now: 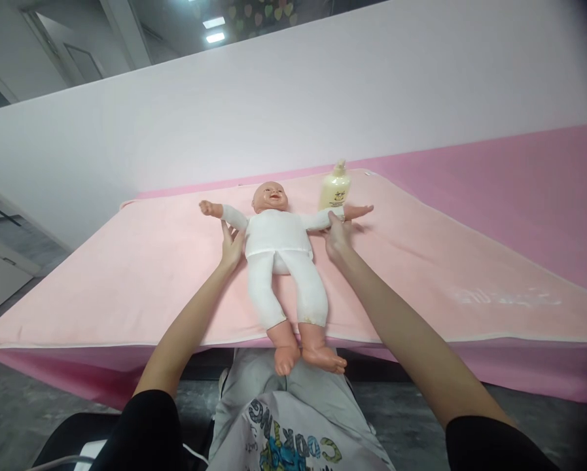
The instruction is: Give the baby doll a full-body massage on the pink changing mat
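- I am watching a baby doll (278,261) lying face up on a pink mat (421,261) spread over the counter (519,196), head toward 12 o'clock, arms spread toward 9 and 3 o'clock.
- The doll's bare feet are hanging past the near edge of the mat, over my lap at 6 o'clock.
- My left hand (231,245) is resting flat and open under the doll's arm at 9 o'clock of its torso, fingers pointing up toward the sleeve; it is touching the sleeve, not gripping it.
- My right hand (337,237) is lying against the other arm at 3 o'clock; fingers are curling at the sleeve, but I cannot tell whether they are closing round it or only pressing.
- A cream pump bottle (334,188) is standing upright at 1 o'clock of the doll's head, just beyond the right hand.
- Risk, judged: the bottle is standing close behind the right hand, so a lift or sweep of that hand could be tipping it over onto the mat.
- Risk, judged: with the legs overhanging, any pull toward 6 o'clock could be sliding the doll off the edge.
- Risk, judged: the mat is looking loose; dragging could be bunching it.
- Hidden: my right palm and thumb; the bottle's label is too small to read; faint lettering on the mat at 3 o'clock is illegible; the counter's ends are cut off.
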Demonstrator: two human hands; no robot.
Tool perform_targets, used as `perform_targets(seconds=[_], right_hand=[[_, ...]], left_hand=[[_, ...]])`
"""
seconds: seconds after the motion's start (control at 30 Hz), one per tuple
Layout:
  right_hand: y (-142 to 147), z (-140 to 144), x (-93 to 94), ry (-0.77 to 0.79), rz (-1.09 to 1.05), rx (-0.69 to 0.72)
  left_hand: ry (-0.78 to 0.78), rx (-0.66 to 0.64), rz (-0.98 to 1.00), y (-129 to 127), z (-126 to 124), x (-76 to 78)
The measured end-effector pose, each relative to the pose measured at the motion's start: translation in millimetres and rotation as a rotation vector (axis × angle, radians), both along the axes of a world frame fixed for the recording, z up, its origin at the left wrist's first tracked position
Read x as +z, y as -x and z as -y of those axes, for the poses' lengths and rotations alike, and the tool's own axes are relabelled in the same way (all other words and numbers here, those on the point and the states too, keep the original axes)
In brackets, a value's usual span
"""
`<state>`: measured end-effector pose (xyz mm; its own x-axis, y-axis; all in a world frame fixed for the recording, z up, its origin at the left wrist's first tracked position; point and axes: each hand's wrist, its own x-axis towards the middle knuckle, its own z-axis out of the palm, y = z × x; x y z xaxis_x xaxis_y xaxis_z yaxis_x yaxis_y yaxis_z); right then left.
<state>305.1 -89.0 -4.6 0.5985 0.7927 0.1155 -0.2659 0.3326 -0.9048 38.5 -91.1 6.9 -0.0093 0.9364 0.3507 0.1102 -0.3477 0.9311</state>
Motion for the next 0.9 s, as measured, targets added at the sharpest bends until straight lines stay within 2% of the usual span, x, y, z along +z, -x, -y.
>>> perform_targets(seconds=[0.07, 0.13, 0.27, 0.37, 0.53, 0.77, 0.9], right_hand=[[8, 1, 0.4, -0.026, 0.245, -0.106], [17, 4, 2.0, -0.046, 0.475, -0.149], [30, 8, 3.9, -0.011, 0.888, -0.089], [31, 10, 3.5, 0.064, 1.1, -0.022], [23, 11, 2.9, 0.063, 1.212, 0.004], [16, 9, -4.5, 0.028, 1.149, -0.027], [12, 9, -7.4, 0.054, 1.222, -0.031]], left_hand=[[-0.135, 0.024, -0.149, -5, 3, 1.0], [-0.204, 0.055, -0.243, -8, 4, 3.3], [-0.19, 0.142, -0.365, -11, -3, 6.3], [-0.139, 0.223, -0.437, -15, -12, 5.9], [-0.063, 0.318, -0.543, -19, -21, 5.5], [-0.176, 0.322, -0.562, -14, -18, 4.6], [-0.227, 0.323, -0.816, -13, -15, 4.9]])
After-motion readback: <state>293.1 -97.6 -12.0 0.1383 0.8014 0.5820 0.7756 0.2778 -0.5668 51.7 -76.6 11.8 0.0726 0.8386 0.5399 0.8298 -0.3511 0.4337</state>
